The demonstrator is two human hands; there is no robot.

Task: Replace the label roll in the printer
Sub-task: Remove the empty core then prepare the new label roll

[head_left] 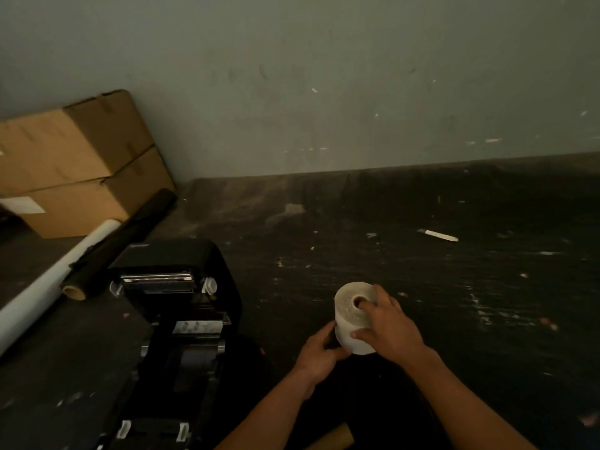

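1. the label roll (pixel 352 315) stood on the dark work surface (pixel 454 287), upright on one flat end, so its core hole faced up and its long axis ran vertically.
2. the right hand (pixel 388 326) lay over the top and right flank of the roll, fingers curled round it, with a fingertip at or in the core opening; the thumb pressed the near side wall.
3. the left hand (pixel 319 350) met the lower left side of the roll, fingers curled against it; whether it pinched a loose end of the label strip could not be told in the dim light.
4. the printer (pixel 181 319) sat to the left of both hands with its lid (pixel 181 258) swung up and back, leaving the roll bay (pixel 194 355) exposed. the bay appeared to hold no roll, though the shadow made that uncertain.
5. governing relation: the bay lay left of the roll and just beside the left hand, which was the nearer of the two. as a judgement, the roll would need tipping from vertical to horizontal so that its axis ran across the printer's width before lowering between the holders.
6. as a judgement, the work stood at the stage of readying the fresh roll, with loading not yet begun.
7. surroundings: stacked cardboard boxes (pixel 74 164) stood against the wall (pixel 324 76); a white tube (pixel 52 287) and a black roll (pixel 120 245) lay beside the printer; a small white object (pixel 438 235) lay well apart on the right.
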